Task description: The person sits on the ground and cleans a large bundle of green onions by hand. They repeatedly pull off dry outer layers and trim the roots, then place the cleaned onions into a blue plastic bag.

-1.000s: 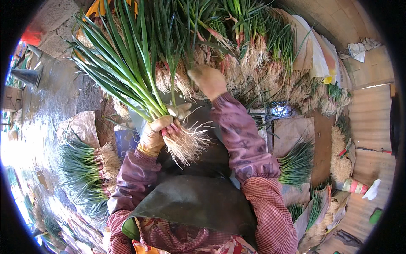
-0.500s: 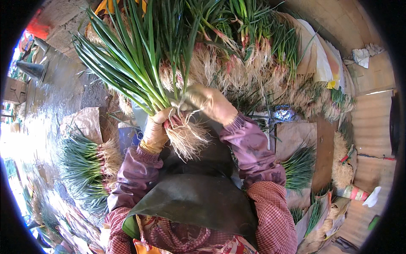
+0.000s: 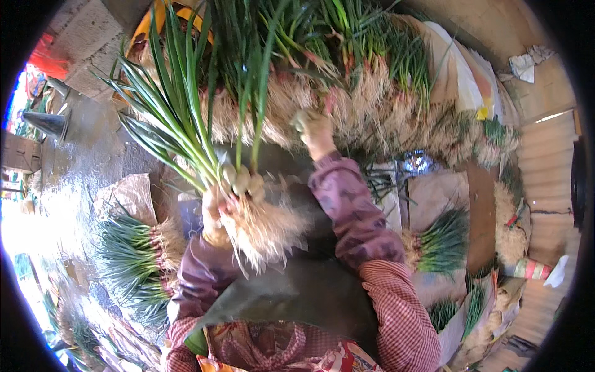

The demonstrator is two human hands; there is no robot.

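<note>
My left hand (image 3: 214, 214), in a pale glove, is wrapped round a bunch of spring onions (image 3: 197, 133) just above their roots. The long green leaves fan up and away to the left, and the whitish roots (image 3: 263, 232) hang down over my dark apron (image 3: 279, 291). Farther out to the right, my gloved right hand (image 3: 315, 131) is curled closed at the near edge of a heap of spring onions (image 3: 347, 80). What its fingers hold, if anything, I cannot make out.
Tied-looking bundles of spring onions (image 3: 133, 254) lie at my left. On the right another bundle (image 3: 443, 242) rests on brown paper. A yellow-rimmed container (image 3: 139, 37) stands at the far left, a dark cone-shaped object (image 3: 49, 124) beyond it. Pale sacking (image 3: 452, 68) lies behind the heap.
My right hand has left the bunch and moved away to the heap. My left hand, still gripping the bunch, has come slightly lower and nearer me.
</note>
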